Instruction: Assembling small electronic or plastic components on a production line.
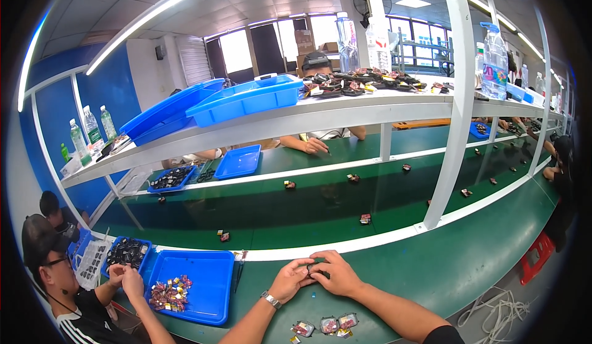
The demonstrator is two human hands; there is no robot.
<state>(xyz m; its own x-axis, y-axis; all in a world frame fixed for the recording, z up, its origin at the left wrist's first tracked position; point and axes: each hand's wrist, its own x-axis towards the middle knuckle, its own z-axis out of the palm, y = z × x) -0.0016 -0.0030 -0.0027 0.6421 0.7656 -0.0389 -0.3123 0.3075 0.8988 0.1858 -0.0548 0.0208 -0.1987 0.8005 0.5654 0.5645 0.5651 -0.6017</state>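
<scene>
Over the green bench top, my left hand [292,280] and my right hand [337,274] meet with fingertips closed round a small black part [312,270]. Fingers cover most of it, so its exact kind is hidden. Closer to me on the bench lie a few small cased pieces [328,325] with clear-and-black shells, pinkish insides and yellow tabs. A tiny blue bit [313,294] rests just below my hands. To the left of my left forearm, a blue tray [213,307] holds a heap of small red, silver and yellow components [171,294].
A co-worker [68,282] sits at the left beside a tray of black parts [128,251]. Beyond a white rail [345,245], a dark green conveyor [308,211] carries spaced-out small pieces. A white post [449,134] supports a shelf with blue trays [246,97] and bottles.
</scene>
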